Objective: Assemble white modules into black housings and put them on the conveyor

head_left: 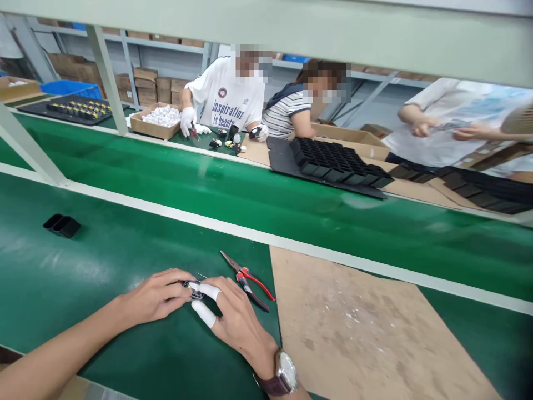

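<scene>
A small black plastic housing (194, 289) with white and yellow bits inside sits between my two hands above the green work surface. From the left, my left hand (160, 297) grips its edge with closed fingers. White finger cots cover the thumb and index finger of my right hand (233, 311), which are pressed close around the housing's right side. A thin pin or wire (201, 275) shows just above it; I cannot tell whether it is attached. Needle-nose pliers (246, 279) with red and black handles lie beside my right hand.
A black double-cup part (61, 225) lies at the left. A stained cardboard sheet (353, 316) covers the right of the bench. Beyond a white rail (166, 215) runs a green belt (175, 172). Across it, co-workers sit by black trays (341, 161) and a box of white parts (154, 129).
</scene>
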Tool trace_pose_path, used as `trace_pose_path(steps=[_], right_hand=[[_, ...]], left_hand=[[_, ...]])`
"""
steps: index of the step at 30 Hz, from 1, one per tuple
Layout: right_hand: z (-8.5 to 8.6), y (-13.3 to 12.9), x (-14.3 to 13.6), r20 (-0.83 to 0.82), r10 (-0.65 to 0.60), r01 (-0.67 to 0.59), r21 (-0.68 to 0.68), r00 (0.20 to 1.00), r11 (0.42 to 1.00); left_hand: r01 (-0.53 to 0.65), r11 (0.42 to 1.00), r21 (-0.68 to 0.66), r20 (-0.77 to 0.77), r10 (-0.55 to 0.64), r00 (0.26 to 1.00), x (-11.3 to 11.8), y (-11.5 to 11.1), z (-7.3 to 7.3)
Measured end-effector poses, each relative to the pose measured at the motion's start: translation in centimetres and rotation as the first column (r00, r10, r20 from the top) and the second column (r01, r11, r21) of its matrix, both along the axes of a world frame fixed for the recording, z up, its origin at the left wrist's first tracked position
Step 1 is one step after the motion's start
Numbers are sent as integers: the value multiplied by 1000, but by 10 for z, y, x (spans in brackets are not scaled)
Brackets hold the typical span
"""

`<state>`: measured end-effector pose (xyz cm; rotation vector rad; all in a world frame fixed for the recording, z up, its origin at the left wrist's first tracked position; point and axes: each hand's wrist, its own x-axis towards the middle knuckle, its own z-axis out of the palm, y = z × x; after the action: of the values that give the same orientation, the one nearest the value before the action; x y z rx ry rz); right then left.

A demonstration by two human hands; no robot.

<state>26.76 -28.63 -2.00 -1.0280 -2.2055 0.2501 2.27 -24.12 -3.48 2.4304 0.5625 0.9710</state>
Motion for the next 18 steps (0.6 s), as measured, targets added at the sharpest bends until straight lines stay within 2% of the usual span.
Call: trace_pose_path(steps=[3,4,6,9,11,14,18], right_hand=[[-1,2,1,26,-107,105,76,994,992],[-1,3,1,63,-155,149,92,986,985],[-1,4,3,178,-228,216,85,957,973],[0,4,6,344,-240,251,11,908,968],[0,3,6,403,-226,255,-19,887,967],[-3,3,5,435,-241,279,-24,868,960],[-10,4,2,445,-265,301,-10,855,954]], left_hand=[[-35,999,18,11,35,999,1,2,0],[-79,996,29,40,78,996,-1,4,0],[-241,970,29,111,237,965,-8,12,0],[-508,858,-80,199,513,835,-23,26,-1],[-598,784,-170,223,621,751,-32,34,-2],[-636,735,-236,195,677,709,-34,36,-6],[-590,783,-199,69,611,788,-19,34,-11]])
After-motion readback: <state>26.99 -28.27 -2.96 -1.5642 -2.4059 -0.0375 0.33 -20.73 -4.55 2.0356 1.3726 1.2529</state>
